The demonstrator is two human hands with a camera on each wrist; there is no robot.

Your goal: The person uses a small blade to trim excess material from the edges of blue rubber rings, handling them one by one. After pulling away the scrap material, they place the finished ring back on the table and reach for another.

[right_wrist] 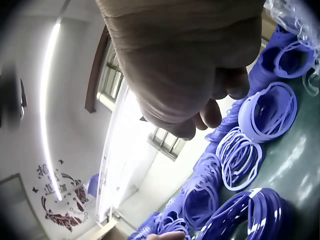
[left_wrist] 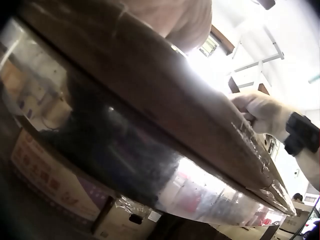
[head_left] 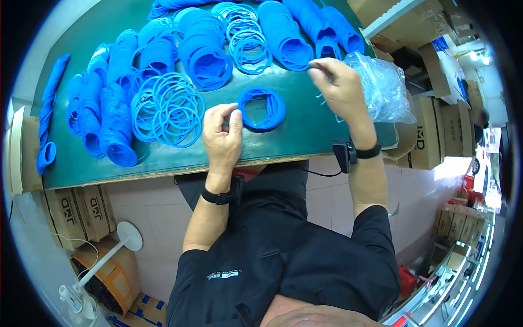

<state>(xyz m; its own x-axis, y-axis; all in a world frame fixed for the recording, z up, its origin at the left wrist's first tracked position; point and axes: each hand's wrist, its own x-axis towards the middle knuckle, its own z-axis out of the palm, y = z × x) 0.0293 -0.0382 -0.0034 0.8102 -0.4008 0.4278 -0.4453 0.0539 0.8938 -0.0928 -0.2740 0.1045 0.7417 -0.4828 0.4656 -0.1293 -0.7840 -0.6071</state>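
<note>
My left hand (head_left: 222, 139) is over the table's near side, its thumb and index fingertip right at the left edge of a round bundle of blue rings (head_left: 261, 110). The other fingers curl loosely. My right hand (head_left: 342, 91) is raised to the right of that bundle, beside a clear plastic bag (head_left: 381, 90). Its fingers bend loosely, with nothing visible between them. In the right wrist view the right hand (right_wrist: 185, 65) hangs above the blue rings, and the bundle (right_wrist: 250, 215) lies below it. The left wrist view mostly shows the table edge (left_wrist: 150, 110).
Several stacks of blue rings (head_left: 204, 54) line the table's far side. A loose pile of blue rings (head_left: 168, 111) lies left of my left hand. A twisted blue roll (head_left: 52, 103) lies at the left edge. Cardboard boxes (head_left: 427, 133) stand to the right of the green table (head_left: 310, 125).
</note>
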